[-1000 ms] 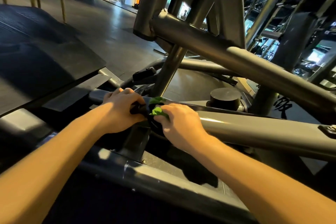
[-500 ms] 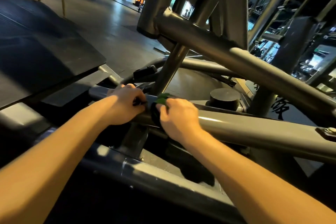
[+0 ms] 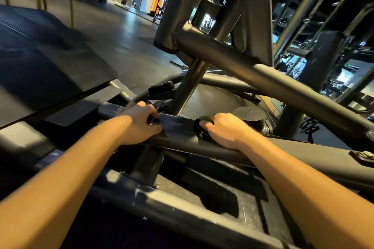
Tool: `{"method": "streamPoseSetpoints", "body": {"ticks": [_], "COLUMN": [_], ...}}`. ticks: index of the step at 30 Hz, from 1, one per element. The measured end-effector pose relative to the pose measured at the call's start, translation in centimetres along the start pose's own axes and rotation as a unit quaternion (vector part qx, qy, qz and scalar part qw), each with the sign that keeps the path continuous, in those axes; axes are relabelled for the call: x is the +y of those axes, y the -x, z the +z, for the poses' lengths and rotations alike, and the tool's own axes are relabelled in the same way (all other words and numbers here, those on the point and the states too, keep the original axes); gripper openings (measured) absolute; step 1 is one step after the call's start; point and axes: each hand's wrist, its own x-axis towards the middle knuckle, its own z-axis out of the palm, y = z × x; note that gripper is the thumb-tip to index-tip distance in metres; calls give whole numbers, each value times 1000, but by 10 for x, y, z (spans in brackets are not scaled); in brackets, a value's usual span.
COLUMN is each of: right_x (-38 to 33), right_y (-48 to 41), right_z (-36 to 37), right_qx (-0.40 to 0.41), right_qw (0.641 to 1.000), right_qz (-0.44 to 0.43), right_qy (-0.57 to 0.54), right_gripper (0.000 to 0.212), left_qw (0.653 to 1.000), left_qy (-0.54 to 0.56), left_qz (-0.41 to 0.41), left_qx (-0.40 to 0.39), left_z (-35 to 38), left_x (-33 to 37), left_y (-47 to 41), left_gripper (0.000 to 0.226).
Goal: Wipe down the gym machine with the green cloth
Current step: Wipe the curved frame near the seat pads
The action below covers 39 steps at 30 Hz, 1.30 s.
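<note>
The gym machine's grey tube bar (image 3: 178, 133) runs low across the middle, from the left toward the lower right. My right hand (image 3: 224, 129) grips the green cloth (image 3: 205, 118) wrapped over this bar; only a small green patch and dark folds show past my fingers. My left hand (image 3: 139, 123) is curled over the same bar further left, with a small dark object at its fingertips. A stretch of bare bar lies between the two hands.
A thick slanted tube (image 3: 283, 85) crosses overhead from the centre to the right. A black round bumper (image 3: 250, 116) stands just behind my right hand. A dark padded platform (image 3: 44, 58) fills the left. A lower frame rail (image 3: 162, 204) runs below my forearms.
My right hand has slid the cloth to the right along the bar, away from my left hand. The left hand stays where it was on the bar.
</note>
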Motion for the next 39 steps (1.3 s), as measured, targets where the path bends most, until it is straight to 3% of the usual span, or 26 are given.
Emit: {"method": "streamPoseSetpoints", "body": {"ticks": [4,8,11,15,19,21,26,31,33,36,39], "right_x": [-47,-84,-78,-46,-21,-21,-74,-138,-146,-141,-135], "right_y": [-42,-69,-66,-27,38,58,44,-11,-17,-15,12], "right_z": [8,12,12,-1,-8,-5,2,28,32,43,57], "right_qx": [-23,-32,-22,-10,-10,7,10,-29,-16,26,149], "right_qw": [996,996,996,1000,993,988,986,974,982,988,955], "right_qz": [7,-40,-30,-14,-32,-50,-69,-137,-148,-116,-21], "right_qy": [-91,-78,-79,6,112,144,151,176,117,-101,-255], "right_gripper": [44,41,47,40,37,43,46,41,37,35,34], "left_qw": [1000,999,999,999,998,998,996,996,994,989,932], "left_qy": [-16,-20,-19,-5,34,43,53,68,82,127,356], "left_qz": [-12,-29,-36,-47,-31,-24,15,-18,-34,-50,-47], "left_qx": [24,35,31,20,42,44,68,51,60,63,38], "left_z": [4,3,1,0,3,5,7,6,6,-4,-17], "left_x": [-3,-3,-4,-12,-21,-24,-29,-47,-53,-47,-30], "left_y": [2,4,0,-2,-4,-4,2,2,2,8,29], "left_gripper": [44,57,60,60,25,19,15,22,25,23,15]}}
